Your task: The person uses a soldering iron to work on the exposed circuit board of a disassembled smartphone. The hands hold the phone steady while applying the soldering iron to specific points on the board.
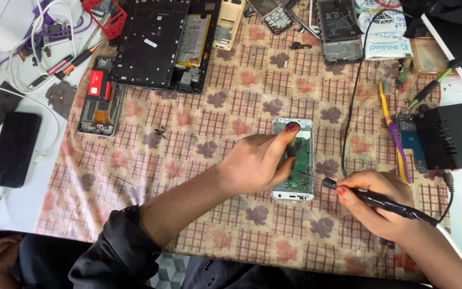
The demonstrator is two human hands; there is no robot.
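- Head view, phone: opened phone (293, 160) lies back-off on the patterned cloth (209, 160), its long axis running away from the person, top end far, bottom end near, green circuit board (300, 160) exposed in the right half
- Head view, left hand (258, 160): comes in from the lower left and lies across the phone's left half, thumb stretched to the top edge, fingers curled onto the body, pinning it flat; it covers the phone and is the nearer hand
- Head view, right hand (375, 200): sits just right of the phone's near end, fingers clenched round a black corded soldering iron (386, 202) held like a pen
- Head view, the relation: the iron's thin tip (306, 175) points left and slightly away, crossing the phone's long axis and meeting the board's lower part, just beside the left fingertips (290, 167)
- Head view, surroundings: a black box-shaped unit (450, 136) stands well right; a dismantled tablet (161, 43) lies far off
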